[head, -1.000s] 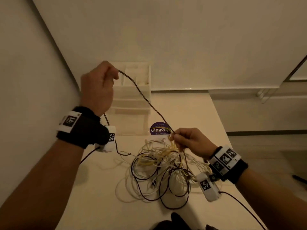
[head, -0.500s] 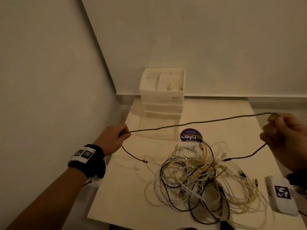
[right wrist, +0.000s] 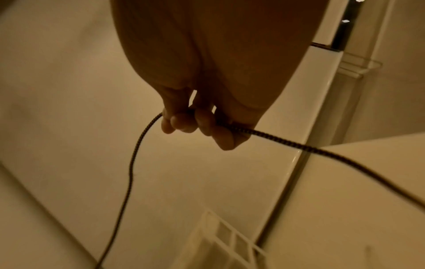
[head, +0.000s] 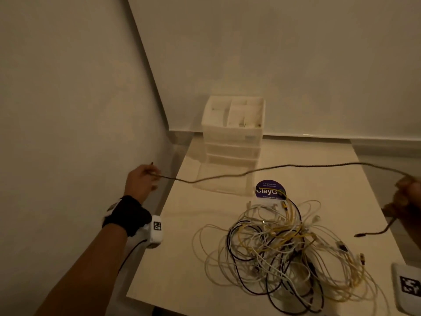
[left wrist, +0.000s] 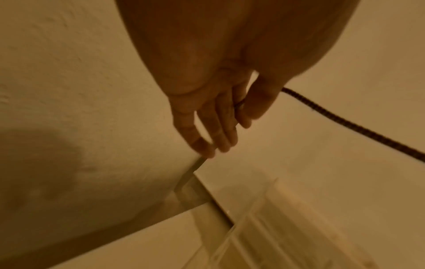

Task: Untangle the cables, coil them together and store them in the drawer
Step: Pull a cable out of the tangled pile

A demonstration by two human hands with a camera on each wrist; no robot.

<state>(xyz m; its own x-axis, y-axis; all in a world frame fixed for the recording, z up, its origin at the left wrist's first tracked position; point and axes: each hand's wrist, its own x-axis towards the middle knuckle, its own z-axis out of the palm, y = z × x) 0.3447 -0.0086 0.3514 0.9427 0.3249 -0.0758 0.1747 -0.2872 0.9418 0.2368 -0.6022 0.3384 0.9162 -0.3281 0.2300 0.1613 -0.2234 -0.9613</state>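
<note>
The right hand [head: 407, 197] is cut off at the edge of the head view and blurry. The right wrist view shows it better: its fingers [right wrist: 184, 123] are curled tight round the braided cable [head: 273, 168]. The left hand [head: 142, 181] pinches the other end near the wall; in the left wrist view its other fingers [left wrist: 207, 131] are straight. Half a second ago the hands were closer together. Now they are farther apart, and the loose end has come out of the cable pile [head: 284, 247] on the counter [head: 182, 258]. The drawer box [head: 232, 137] stands behind, its bottom drawer pulled out.
</note>
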